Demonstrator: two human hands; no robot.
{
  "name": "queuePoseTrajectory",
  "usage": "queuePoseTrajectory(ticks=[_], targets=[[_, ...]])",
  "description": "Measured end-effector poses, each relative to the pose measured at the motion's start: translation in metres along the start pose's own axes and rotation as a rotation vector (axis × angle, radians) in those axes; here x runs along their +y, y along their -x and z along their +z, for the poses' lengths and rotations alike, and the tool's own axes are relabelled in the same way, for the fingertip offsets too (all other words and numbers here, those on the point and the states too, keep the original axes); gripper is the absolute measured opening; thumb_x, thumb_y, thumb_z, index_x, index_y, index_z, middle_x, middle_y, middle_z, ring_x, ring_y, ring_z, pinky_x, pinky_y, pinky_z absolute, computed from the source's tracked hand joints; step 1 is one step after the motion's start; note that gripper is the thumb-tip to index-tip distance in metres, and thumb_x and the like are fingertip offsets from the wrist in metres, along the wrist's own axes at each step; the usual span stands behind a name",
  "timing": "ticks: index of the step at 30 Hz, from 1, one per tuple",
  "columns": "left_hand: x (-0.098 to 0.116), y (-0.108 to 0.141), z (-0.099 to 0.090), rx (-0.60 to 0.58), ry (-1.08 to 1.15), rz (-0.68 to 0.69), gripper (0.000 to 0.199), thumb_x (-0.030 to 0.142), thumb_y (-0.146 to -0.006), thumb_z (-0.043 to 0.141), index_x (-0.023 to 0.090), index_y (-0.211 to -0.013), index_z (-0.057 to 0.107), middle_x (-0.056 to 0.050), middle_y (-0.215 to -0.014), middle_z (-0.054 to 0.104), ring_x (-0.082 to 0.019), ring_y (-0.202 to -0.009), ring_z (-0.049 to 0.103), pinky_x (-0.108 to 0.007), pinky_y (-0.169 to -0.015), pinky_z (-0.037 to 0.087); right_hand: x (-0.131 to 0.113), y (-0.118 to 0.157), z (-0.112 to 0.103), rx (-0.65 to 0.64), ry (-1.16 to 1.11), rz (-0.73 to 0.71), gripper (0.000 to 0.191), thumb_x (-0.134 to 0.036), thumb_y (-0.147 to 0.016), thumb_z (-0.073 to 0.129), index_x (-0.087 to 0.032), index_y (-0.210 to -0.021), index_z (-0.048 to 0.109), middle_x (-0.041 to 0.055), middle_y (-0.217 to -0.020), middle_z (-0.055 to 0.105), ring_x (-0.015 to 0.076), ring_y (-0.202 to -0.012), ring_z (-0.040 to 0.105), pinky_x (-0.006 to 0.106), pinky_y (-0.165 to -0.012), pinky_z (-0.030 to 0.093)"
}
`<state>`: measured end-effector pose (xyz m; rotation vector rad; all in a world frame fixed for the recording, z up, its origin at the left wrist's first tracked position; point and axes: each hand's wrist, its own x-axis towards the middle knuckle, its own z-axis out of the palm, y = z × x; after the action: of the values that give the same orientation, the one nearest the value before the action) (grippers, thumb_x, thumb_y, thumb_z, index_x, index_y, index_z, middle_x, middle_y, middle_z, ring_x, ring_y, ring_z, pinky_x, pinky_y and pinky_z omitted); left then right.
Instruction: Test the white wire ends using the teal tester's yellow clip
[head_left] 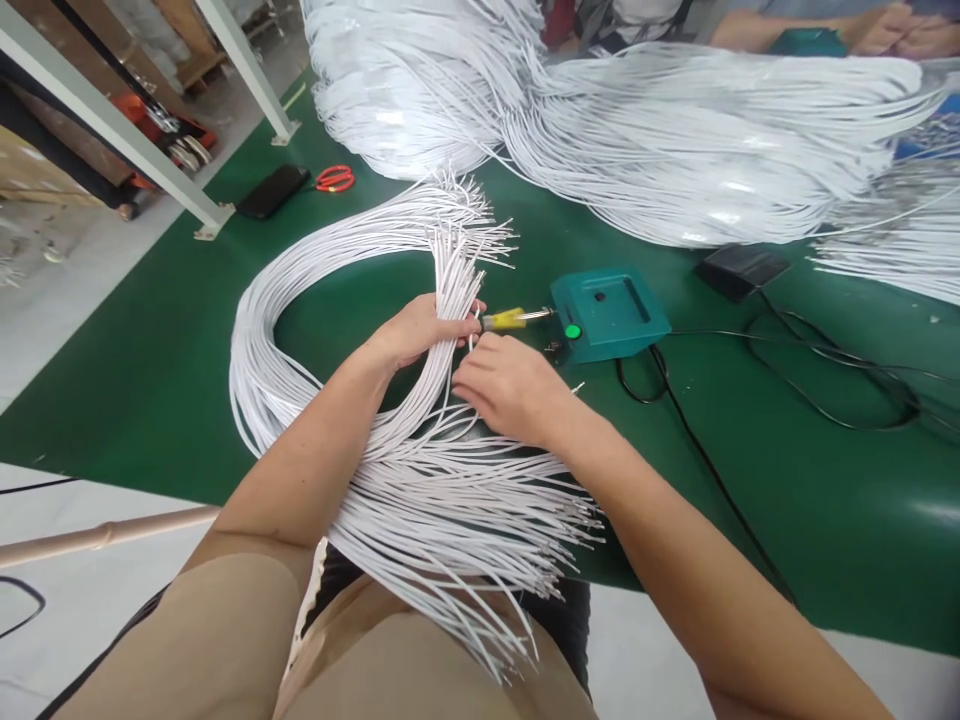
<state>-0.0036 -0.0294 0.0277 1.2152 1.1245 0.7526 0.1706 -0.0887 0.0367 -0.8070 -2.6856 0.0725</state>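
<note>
My left hand (427,325) is wrapped round an upright bunch of white wires (455,270), its thumb across the front. Just to the right, my right hand (510,385) has its fingers curled together on a single white wire (472,343). Loose white wires (480,500) fan out below both hands toward my lap, their tips bare or metal-ended. The bundle curves left in a wide loop (259,330). Close to the fingertips, a yellow piece (506,319) with a metal rod points out from a teal device (611,315) with a green button.
Large heaps of white wire (675,150) lie across the back. A black phone-like object (274,190) and red-handled scissors (334,178) are at far left. A black adapter (741,270) and cables (832,350) lie right on the green table (847,500). Another person's hands (900,30) show top right.
</note>
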Motion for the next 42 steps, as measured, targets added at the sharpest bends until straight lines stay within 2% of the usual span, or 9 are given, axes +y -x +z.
queuePoseTrajectory(ticks=[5, 10, 13, 16, 27, 31, 33, 37, 42], targets=[[0.0, -0.001, -0.002, -0.026, 0.071, -0.041, 0.045, 0.027, -0.057, 0.083, 0.012, -0.097, 0.068, -0.001, -0.082, 0.065, -0.01, -0.069, 0.057, -0.026, -0.071, 0.047, -0.019, -0.002, 0.01, -0.202, 0.105, 0.023, 0.026, -0.011, -0.088, 0.046, -0.013, -0.081, 0.07, 0.0123, -0.074, 0.069, 0.0248, -0.086, 0.057, 0.037, -0.074, 0.04], [0.001, -0.001, -0.004, -0.103, 0.098, -0.03, 0.049, 0.021, -0.06, 0.081, 0.014, -0.107, 0.067, 0.0, -0.083, 0.063, -0.009, -0.072, 0.057, -0.023, -0.071, 0.045, -0.012, -0.001, 0.005, -0.385, -0.352, 0.493, 0.022, -0.027, -0.088, 0.054, -0.018, -0.077, 0.071, 0.0097, -0.075, 0.072, 0.0206, -0.064, 0.064, 0.031, -0.058, 0.044], [0.003, 0.0, -0.002, -0.117, 0.096, -0.045, 0.055, 0.02, -0.062, 0.08, 0.015, -0.114, 0.064, 0.0, -0.084, 0.063, -0.007, -0.065, 0.054, -0.024, -0.067, 0.046, 0.002, -0.001, 0.01, -0.235, -0.877, 0.769, 0.023, -0.034, -0.089, 0.055, -0.018, -0.076, 0.066, 0.006, -0.071, 0.071, 0.0143, -0.049, 0.06, 0.026, -0.049, 0.047], [0.004, 0.002, 0.001, -0.119, 0.105, -0.057, 0.056, 0.021, -0.061, 0.08, 0.015, -0.114, 0.063, -0.002, -0.088, 0.065, -0.007, -0.064, 0.055, -0.025, -0.068, 0.048, 0.012, 0.001, 0.023, -0.057, -1.197, 0.882, 0.02, -0.032, -0.085, 0.059, -0.017, -0.073, 0.063, 0.0032, -0.066, 0.069, 0.0096, -0.043, 0.056, 0.022, -0.044, 0.05], [0.001, 0.003, 0.005, -0.079, -0.043, -0.039, 0.046, 0.022, -0.055, 0.082, 0.013, -0.095, 0.061, -0.003, -0.083, 0.067, -0.013, -0.073, 0.062, -0.028, -0.071, 0.05, 0.009, 0.005, 0.036, 0.104, -1.094, 0.93, 0.015, -0.025, -0.08, 0.058, -0.018, -0.067, 0.061, -0.0003, -0.063, 0.067, 0.007, -0.045, 0.055, 0.018, -0.045, 0.048], [0.0, 0.003, 0.007, -0.048, -0.059, -0.023, 0.046, 0.022, -0.054, 0.082, 0.013, -0.093, 0.06, -0.002, -0.081, 0.066, -0.012, -0.069, 0.06, -0.027, -0.069, 0.049, 0.014, 0.006, 0.036, 0.385, -1.11, 1.012, 0.009, -0.029, -0.078, 0.06, -0.02, -0.079, 0.058, -0.0048, -0.062, 0.061, 0.0083, -0.046, 0.058, 0.02, -0.045, 0.05], [0.0, 0.005, 0.009, -0.046, -0.075, 0.001, 0.046, 0.022, -0.054, 0.081, 0.014, -0.094, 0.06, -0.001, -0.08, 0.066, -0.012, -0.07, 0.061, -0.027, -0.07, 0.048, 0.017, 0.006, 0.035, 0.485, -1.143, 1.003, 0.02, -0.037, -0.076, 0.065, -0.021, -0.087, 0.059, -0.0061, -0.063, 0.06, 0.0082, -0.047, 0.057, 0.021, -0.047, 0.051], [0.0, 0.006, 0.014, -0.028, -0.15, 0.058, 0.041, 0.026, -0.056, 0.079, 0.014, -0.092, 0.062, 0.0, -0.077, 0.065, -0.012, -0.072, 0.06, -0.027, -0.073, 0.048, 0.02, 0.004, 0.032, 0.487, -1.192, 0.979, 0.037, -0.047, -0.065, 0.076, -0.019, -0.085, 0.061, -0.0054, -0.063, 0.059, 0.0082, -0.05, 0.054, 0.022, -0.048, 0.052], [-0.001, 0.007, 0.016, -0.034, -0.167, 0.071, 0.044, 0.027, -0.055, 0.081, 0.014, -0.093, 0.063, -0.001, -0.081, 0.066, -0.013, -0.075, 0.061, -0.028, -0.077, 0.048, 0.015, 0.002, 0.026, 0.578, -1.3, 0.959, 0.031, -0.042, -0.064, 0.078, -0.017, -0.073, 0.062, -0.0027, -0.067, 0.062, 0.0078, -0.054, 0.054, 0.022, -0.052, 0.051]])
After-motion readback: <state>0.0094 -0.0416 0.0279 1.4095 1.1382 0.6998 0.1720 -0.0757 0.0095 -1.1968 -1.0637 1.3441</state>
